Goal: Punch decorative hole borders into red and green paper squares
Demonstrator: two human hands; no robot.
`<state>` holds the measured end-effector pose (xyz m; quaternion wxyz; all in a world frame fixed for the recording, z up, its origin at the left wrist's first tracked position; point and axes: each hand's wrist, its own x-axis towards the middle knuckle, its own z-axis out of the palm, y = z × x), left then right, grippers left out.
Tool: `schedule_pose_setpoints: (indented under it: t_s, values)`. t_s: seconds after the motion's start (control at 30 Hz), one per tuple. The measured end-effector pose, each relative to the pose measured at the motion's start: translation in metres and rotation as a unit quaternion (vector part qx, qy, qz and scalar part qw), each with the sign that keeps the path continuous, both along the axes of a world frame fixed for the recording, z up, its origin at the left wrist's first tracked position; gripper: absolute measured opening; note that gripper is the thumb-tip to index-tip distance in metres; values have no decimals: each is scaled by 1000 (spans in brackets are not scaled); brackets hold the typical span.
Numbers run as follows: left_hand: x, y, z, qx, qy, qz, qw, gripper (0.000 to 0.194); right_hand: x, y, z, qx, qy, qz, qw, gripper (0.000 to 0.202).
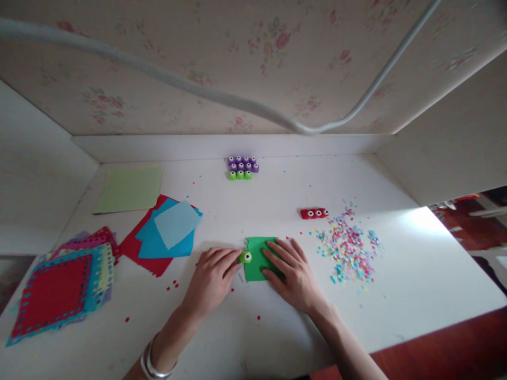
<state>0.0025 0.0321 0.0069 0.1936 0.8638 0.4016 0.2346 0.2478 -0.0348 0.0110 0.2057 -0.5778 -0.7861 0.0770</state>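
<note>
A green sheet of paper (257, 269) lies on the white table in front of me. My right hand (291, 269) rests flat on its right part, fingers spread. At the paper's left edge sits a light green craft punch (245, 257) with a star mark on its white top. My left hand (216, 274) grips this punch from the left, thumb and fingers closed around its side. The palm side of the left hand is hidden. A few small red paper cut-outs (175, 284) lie near the left hand.
Purple and green punches (242, 167) stand in rows at the back; red punches (314, 213) are at the right. Beside them spreads a confetti pile (350, 245). Coloured sheets (170, 248), punched sheets (59, 290) and a pale green stack (129, 189) lie left. A cable (222, 97) hangs across the wall.
</note>
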Motion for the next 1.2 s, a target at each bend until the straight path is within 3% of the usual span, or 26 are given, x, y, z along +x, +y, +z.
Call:
schedule_pose_setpoints:
  t_s: [0.6, 0.8, 0.97, 1.2]
  values:
    - [3, 1, 5, -26, 21, 4, 999, 27, 1, 4, 1, -18, 15, -1, 1000, 40]
    - [4, 5, 18, -85, 15, 11, 996, 34, 2, 4, 1, -20, 17, -2, 1000, 40]
    - [18, 15, 33, -122, 6, 28, 992, 30, 1, 3, 1, -26, 24, -2, 999, 41]
    - [38, 19, 31, -118, 13, 42, 992, 26, 1, 3, 3, -20, 19, 0, 1000, 41]
